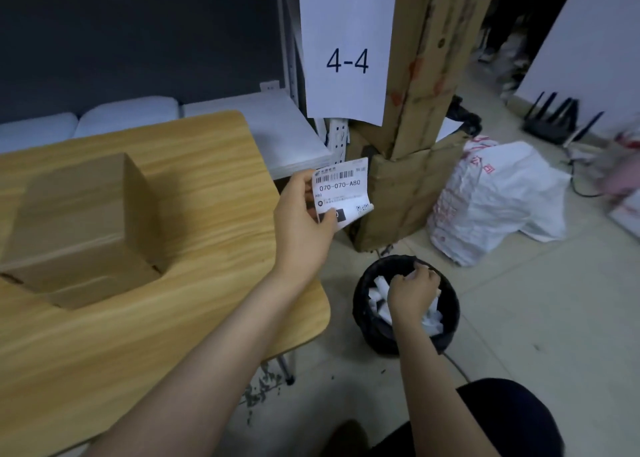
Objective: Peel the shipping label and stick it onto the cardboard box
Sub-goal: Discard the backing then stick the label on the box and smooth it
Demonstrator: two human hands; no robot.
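Observation:
My left hand (304, 221) holds a white shipping label (341, 190) with a barcode and "070-070-A80" printed on it, out past the right edge of the wooden table (194, 304). A closed brown cardboard box (76, 228) sits on the table's left side, well apart from the label. My right hand (414, 288) reaches down into a black waste bin (450, 325) on the floor, fingers curled among white paper strips; whether it grips one is hidden.
A tall cardboard column (415, 110) with a "4-4" paper sign (346, 61) stands behind the label. A white printed sack (495, 200) lies on the floor right of it. White shelf boards (287, 134) sit behind the table. My dark-trousered knee (502, 422) is at the bottom.

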